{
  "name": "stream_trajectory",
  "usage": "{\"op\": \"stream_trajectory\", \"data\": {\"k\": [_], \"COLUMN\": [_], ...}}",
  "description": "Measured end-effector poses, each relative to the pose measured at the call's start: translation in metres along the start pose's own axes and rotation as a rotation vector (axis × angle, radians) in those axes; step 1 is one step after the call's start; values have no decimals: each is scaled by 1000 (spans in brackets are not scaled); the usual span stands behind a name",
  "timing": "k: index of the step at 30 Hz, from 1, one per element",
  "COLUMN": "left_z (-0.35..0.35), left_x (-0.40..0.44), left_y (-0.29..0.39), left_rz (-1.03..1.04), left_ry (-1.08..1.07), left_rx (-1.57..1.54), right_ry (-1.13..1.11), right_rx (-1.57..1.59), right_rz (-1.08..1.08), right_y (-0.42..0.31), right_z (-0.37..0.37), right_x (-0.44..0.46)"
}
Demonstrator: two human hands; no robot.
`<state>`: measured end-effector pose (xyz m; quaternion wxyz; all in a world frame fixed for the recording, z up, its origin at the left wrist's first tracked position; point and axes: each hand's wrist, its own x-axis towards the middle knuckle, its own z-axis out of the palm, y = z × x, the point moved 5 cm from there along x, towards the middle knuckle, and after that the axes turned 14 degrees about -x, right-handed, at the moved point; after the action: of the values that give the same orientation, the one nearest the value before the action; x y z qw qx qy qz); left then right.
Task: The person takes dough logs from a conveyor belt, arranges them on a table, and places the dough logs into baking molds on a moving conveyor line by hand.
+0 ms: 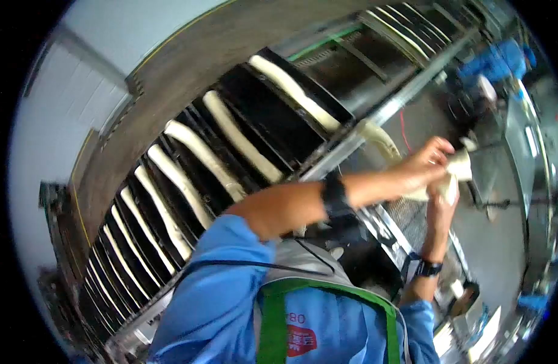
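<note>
A pale, cream-coloured piece of dough (461, 166) is between my two hands at the right of the view, beyond the conveyor's edge. My left hand (426, 162) reaches across from the left with curled fingers at the dough's upper end. Below it my right hand (443, 203) closes around the lower part, where the dough bulges out of the fist. Motion blur softens the fingertips. Another length of dough (379, 139) curves over the conveyor's near edge, left of my hands; its lower end passes behind my left forearm.
Long dough strips (239, 136) lie in black trays (255, 100) along a conveyor running diagonally past my left side. A metal rail (406, 91) edges it. Farther right, a person in blue (500, 60) is near a metal table (521, 145). A red cord (405, 130) hangs close by.
</note>
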<state>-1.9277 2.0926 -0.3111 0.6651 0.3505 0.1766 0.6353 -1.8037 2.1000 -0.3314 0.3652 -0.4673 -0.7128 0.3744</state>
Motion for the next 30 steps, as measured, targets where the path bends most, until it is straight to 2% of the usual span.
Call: {"op": "stream_trajectory", "data": {"k": [1,2,3,4,5,6,7,9,11,13,15,16,17,19,21,22,23,24,25,26,27,28,29,30], "left_z": [-5,-12,-36,-65,-101,-149,-196,-275,-322,-337,-343,-342,-334,-320,-293,-275,-255,-235,-209,-189,-164,-130,-82,-21], "left_x": [-15,-29,-38,-55,-71,-90,-101,-106,-83,-62,-43,-32,-24,1,23,34,45,54,63,70,73,68,57,43], "left_y": [22,60,82,97,103,111,113,113,113,111,117,118,119,120,120,120,114,100,81,47,0,-45,-97,-146], "left_rz": [-43,-86,-41,-22,-61,-121,-192,-324,-409,-456,-488,-497,-488,-476,-422,-391,-355,-333,-325,-332,-367,-390,-314,-299], "left_ry": [-72,-12,-4,56,132,215,259,286,272,272,291,290,297,320,325,322,299,257,190,104,3,-97,-228,-481], "left_rx": [-118,496,774,959,1149,1350,1514,1705,1771,1780,1784,1791,1799,1808,1802,1781,1741,1678,1598,1481,1362,1309,1304,1469], "right_ry": [133,216,255,314,430,465,418,552,764,919,1026,1080,1170,1282,1227,1349,1357,1323,1289,1263,1265,1261,1229,1108], "right_rx": [117,-113,-32,-239,261,168,21,133,448,200,101,38,-132,-254,-477,-582,-592,-760,-911,-1302,-1305,-1568,-1828,-1837], "right_rz": [-14,58,-10,64,66,-43,51,-37,-130,-66,-114,-73,78,98,235,385,378,347,321,481,474,696,923,1016], "right_y": [-15,11,13,33,22,15,-15,-27,-46,-53,-71,-78,-77,-87,-79,-69,-61,-57,-41,-12,-7,-1,5,24], "right_z": [3,-12,-24,-40,-49,-68,-93,-155,-192,-245,-292,-316,-346,-400,-464,-494,-525,-554,-585,-628,-637,-633,-634,-643], "right_x": [3,3,3,-8,-19,-31,-48,-85,-128,-190,-255,-288,-334,-391,-449,-481,-505,-526,-558,-597,-615,-631,-646,-670]}}
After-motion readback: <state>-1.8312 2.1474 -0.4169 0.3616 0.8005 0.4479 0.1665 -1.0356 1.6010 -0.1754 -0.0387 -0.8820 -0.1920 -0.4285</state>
